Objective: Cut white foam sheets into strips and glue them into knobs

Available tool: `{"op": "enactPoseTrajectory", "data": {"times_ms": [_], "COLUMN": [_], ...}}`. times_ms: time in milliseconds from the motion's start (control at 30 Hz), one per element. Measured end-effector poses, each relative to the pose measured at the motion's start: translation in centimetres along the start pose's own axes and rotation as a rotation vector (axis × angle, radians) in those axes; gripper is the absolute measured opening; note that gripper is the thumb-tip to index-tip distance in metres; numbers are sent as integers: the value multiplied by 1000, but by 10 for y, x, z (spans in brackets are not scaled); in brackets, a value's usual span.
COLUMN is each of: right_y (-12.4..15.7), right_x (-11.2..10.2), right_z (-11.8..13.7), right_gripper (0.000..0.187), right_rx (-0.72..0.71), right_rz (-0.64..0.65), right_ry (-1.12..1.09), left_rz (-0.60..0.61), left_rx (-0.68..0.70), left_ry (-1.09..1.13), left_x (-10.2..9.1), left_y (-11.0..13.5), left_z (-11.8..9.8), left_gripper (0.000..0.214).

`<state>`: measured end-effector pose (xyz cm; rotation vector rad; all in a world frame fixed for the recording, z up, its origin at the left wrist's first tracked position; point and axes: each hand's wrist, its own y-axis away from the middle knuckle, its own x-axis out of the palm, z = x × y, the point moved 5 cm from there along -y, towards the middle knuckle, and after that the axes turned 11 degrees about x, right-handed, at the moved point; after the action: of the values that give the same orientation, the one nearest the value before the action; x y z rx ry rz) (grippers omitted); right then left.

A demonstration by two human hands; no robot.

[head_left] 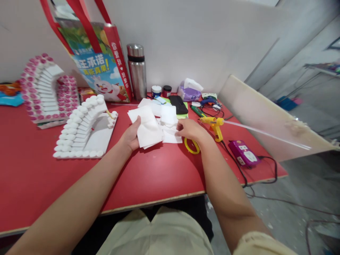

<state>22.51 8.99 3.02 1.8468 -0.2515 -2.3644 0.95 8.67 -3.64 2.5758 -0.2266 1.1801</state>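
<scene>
My left hand [132,135] is closed on several loose white paper sheets [147,126], the thumb on top, held slightly above the table. More white paper pieces [168,117] lie just to the right, partly overlapping one another. My right hand [187,128] has its fingers curled together at the right edge of those pieces, pinching the paper there; the fingertips are partly hidden. Beneath that wrist is a yellow ring-shaped handle [191,146]. A yellow glue gun [214,125] with a long clear glue stick rests right of my right hand.
A white model staircase [79,131] stands at left, a pink-and-white one [49,92] behind it. Along the wall are a printed bag [98,67], steel flask [137,72], small jars [156,91] and tissue pack [190,92]. A purple power socket [243,153] trails cables near the right edge.
</scene>
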Motion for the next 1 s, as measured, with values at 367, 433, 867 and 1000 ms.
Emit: {"op": "enactPoseTrajectory", "data": {"times_ms": [367, 433, 867, 1000], "right_y": [0, 0, 37, 36], "right_x": [-3, -2, -1, 8], "right_z": [1, 2, 28, 39], "right_gripper": [12, 15, 56, 49], "right_rx": [-50, -71, -390, -408], "right_rz": [9, 31, 279, 253], "right_ry": [-248, -178, 152, 212], "left_rz": [10, 2, 25, -10], "left_rx": [7, 8, -2, 20], "left_ry": [-1, -5, 4, -1], "left_x": [9, 8, 3, 4], "left_y": [5, 5, 1, 1], "left_z": [1, 1, 0, -1], "left_gripper": [73, 73, 72, 71]}}
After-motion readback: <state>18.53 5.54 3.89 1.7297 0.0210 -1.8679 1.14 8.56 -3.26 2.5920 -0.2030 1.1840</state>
